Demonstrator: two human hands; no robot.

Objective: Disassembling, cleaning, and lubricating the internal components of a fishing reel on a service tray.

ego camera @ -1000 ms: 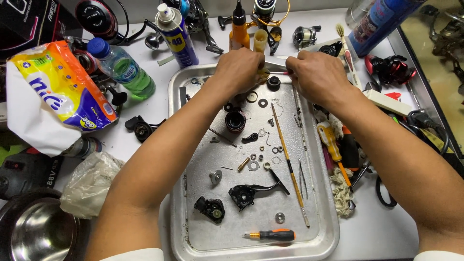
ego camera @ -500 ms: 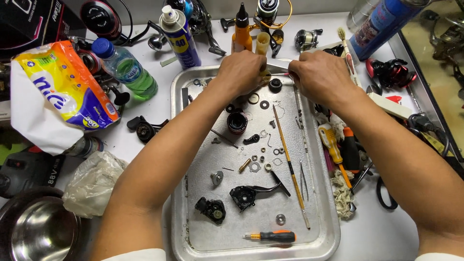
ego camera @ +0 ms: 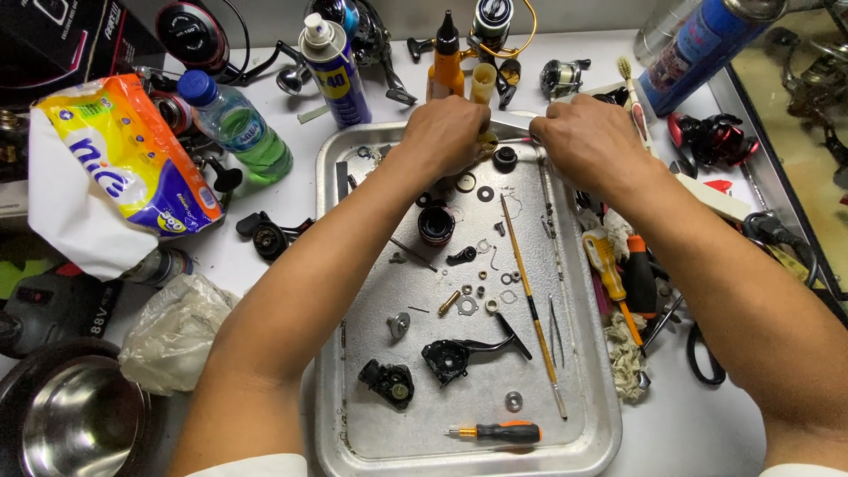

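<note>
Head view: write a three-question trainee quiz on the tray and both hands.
1. True or false: both hands work at the far end of the metal tray.
2. Which tool lies at the tray's near edge? A) scissors B) small screwdriver C) toothbrush
3. Fill in: the long thin brush lies ____ the tray.

Key
1. True: the left hand and right hand meet there over a small part, mostly hidden.
2. B
3. Inside, running lengthways.
</note>
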